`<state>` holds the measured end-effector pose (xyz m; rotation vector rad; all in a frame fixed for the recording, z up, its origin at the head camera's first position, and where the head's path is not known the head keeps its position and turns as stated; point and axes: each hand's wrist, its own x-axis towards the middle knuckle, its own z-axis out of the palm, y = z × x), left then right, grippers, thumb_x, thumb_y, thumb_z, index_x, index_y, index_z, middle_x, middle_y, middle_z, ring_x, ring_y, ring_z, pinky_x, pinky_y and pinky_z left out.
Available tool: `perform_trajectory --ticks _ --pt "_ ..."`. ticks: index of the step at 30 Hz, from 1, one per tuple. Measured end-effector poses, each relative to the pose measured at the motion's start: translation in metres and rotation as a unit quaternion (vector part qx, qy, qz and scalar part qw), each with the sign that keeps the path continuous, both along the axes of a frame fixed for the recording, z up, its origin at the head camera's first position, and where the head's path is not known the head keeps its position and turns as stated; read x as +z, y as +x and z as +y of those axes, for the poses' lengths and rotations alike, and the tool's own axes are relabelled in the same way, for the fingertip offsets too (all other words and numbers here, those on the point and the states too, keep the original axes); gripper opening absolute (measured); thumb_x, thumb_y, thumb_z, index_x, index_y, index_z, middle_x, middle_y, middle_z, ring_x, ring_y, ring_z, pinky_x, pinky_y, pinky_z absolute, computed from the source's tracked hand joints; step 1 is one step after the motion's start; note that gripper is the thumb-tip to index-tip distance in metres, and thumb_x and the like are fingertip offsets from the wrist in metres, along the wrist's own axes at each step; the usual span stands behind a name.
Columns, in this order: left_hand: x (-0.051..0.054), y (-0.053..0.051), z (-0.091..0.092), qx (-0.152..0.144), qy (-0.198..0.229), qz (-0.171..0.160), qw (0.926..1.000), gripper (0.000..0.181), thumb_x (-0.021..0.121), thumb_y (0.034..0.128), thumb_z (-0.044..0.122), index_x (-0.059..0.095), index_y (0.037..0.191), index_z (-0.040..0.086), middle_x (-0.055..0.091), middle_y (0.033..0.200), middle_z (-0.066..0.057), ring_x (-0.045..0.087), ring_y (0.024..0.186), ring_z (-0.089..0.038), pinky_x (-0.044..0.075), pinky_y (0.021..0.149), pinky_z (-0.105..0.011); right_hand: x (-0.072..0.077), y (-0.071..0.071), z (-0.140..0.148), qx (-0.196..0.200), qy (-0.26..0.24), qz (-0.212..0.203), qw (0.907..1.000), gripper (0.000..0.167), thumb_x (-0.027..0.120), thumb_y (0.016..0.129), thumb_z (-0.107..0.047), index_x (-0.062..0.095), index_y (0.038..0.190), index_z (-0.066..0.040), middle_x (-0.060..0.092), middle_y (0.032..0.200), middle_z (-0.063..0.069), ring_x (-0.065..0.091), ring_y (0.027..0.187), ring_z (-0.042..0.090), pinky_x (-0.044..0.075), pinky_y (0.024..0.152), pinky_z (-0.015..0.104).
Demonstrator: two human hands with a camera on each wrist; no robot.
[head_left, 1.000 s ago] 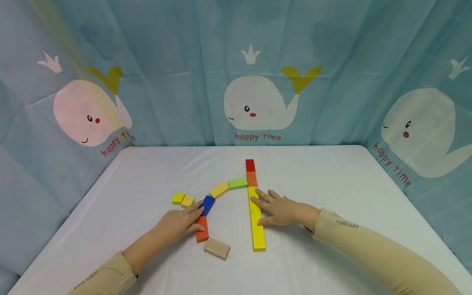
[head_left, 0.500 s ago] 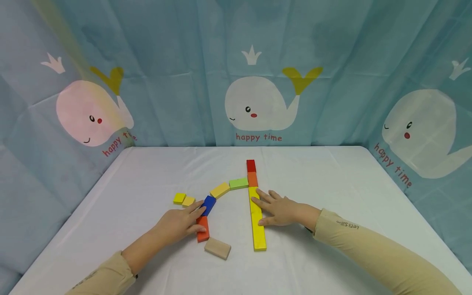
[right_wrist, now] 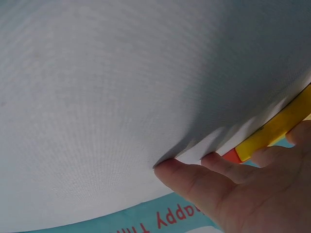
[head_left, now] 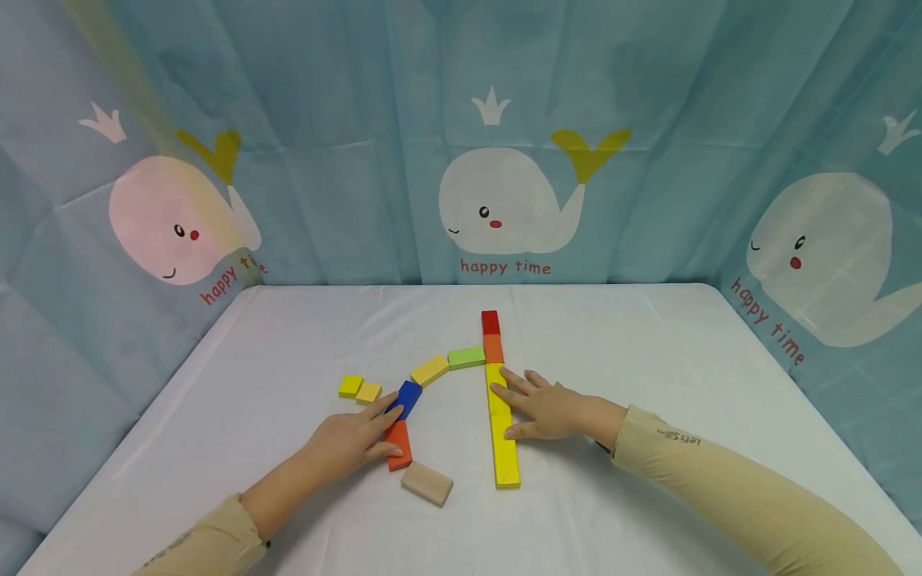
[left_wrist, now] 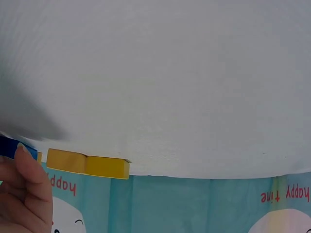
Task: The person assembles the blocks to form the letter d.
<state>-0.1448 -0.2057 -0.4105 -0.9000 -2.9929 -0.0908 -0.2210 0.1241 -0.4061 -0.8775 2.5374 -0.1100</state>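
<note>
In the head view, my left hand (head_left: pixel 353 444) reaches over a red block (head_left: pixel 402 454), its thumb on that block and its fingertips at a blue block (head_left: pixel 409 396). Beyond the blue block, a pale yellow block (head_left: pixel 430 370) and a light green block (head_left: pixel 467 358) carry on a curve. My right hand (head_left: pixel 551 410) lies with spread fingers, some touching a long yellow strip (head_left: pixel 504 464). An orange block (head_left: pixel 493 350) and a dark red block (head_left: pixel 491 322) extend the strip upward. A plain wooden block (head_left: pixel 427 484) sits at the red block's lower end.
Two small blocks, one bright yellow (head_left: pixel 350 386) and one paler yellow (head_left: pixel 369 393), lie left of the curve. The white-covered table (head_left: pixel 619 336) is bordered by a blue curtain (head_left: pixel 346 216) with whale prints.
The red block has turned slightly, its lower end shifting right with my left thumb on it. My right hand has stayed in place.
</note>
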Motion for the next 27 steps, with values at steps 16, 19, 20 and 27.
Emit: perform_trajectory --ticks 16,19,20,27 --pt "-0.0022 0.0006 0.0018 -0.001 0.005 0.010 0.9999 0.065 0.060 0.0902 0.050 0.059 0.131 0.000 0.052 0.139 -0.020 0.065 0.068 -0.021 0.049 0.056 -0.026 0.0009 0.0007 -0.0001 0.002 0.000 0.002 1.0000 0.080 0.054 0.090 -0.060 0.021 0.156 -0.028 0.005 0.163 -0.001 0.014 0.145 0.039 0.027 0.103 0.067" --pt "-0.0018 0.0014 0.0032 0.005 0.004 -0.003 1.0000 0.064 0.060 0.0908 0.049 0.058 0.132 -0.001 0.050 0.140 -0.020 0.064 0.067 -0.021 0.052 0.059 -0.028 0.0013 0.0010 -0.0002 0.003 0.000 0.004 1.0000 0.080 0.054 0.090 -0.060 0.021 0.156 -0.028 0.005 0.163 -0.001 0.014 0.145 0.039 0.027 0.103 0.067" --pt "-0.0015 0.0017 0.0038 0.007 0.004 -0.009 0.9999 0.064 0.060 0.0910 0.047 0.057 0.132 -0.001 0.049 0.141 -0.021 0.063 0.066 -0.021 0.052 0.061 -0.030 0.0010 0.0008 -0.0002 0.003 -0.001 0.004 1.0000 0.080 0.054 0.090 -0.060 0.021 0.156 -0.028 0.005 0.163 0.000 0.014 0.145 0.039 0.027 0.103 0.067" --pt "-0.0001 0.0045 0.0085 0.023 0.004 -0.037 0.9990 0.061 0.063 0.0919 0.040 0.055 0.134 -0.003 0.045 0.143 -0.024 0.063 0.069 -0.023 0.054 0.066 -0.036 -0.0004 -0.0001 -0.0002 0.003 -0.001 0.001 1.0000 0.080 0.054 0.090 -0.060 0.020 0.156 -0.029 0.003 0.164 -0.001 0.013 0.145 0.039 0.026 0.104 0.067"
